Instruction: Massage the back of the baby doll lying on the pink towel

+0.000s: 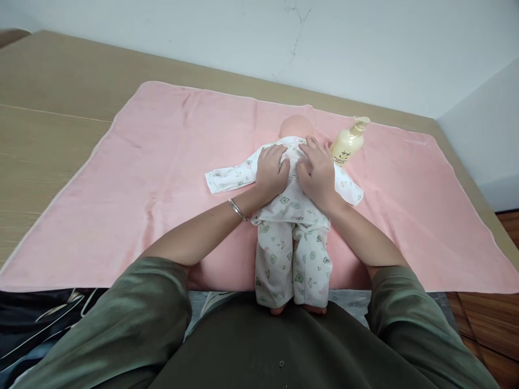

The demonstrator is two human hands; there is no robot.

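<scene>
A baby doll (pixel 295 208) in white printed pyjamas lies with its head away from me and its feet over the table's front edge. My left hand (pixel 271 170) rests flat on the left side of its upper body, fingers stretched toward the shoulder. On the right side lies my right hand (pixel 318 170), also open, its fingertips near the doll's neck. The doll's sleeves spread out to both sides. Just right of my right hand stands a pale yellow pump bottle (pixel 348 143). A silver bangle (pixel 237 209) is around my left wrist.
Under the doll a pink blanket (pixel 194 146) covers much of the wooden table (pixel 60 81). A white wall (pixel 243 38) rises behind the table. Dark items (pixel 36 324) lie below the front edge at the left.
</scene>
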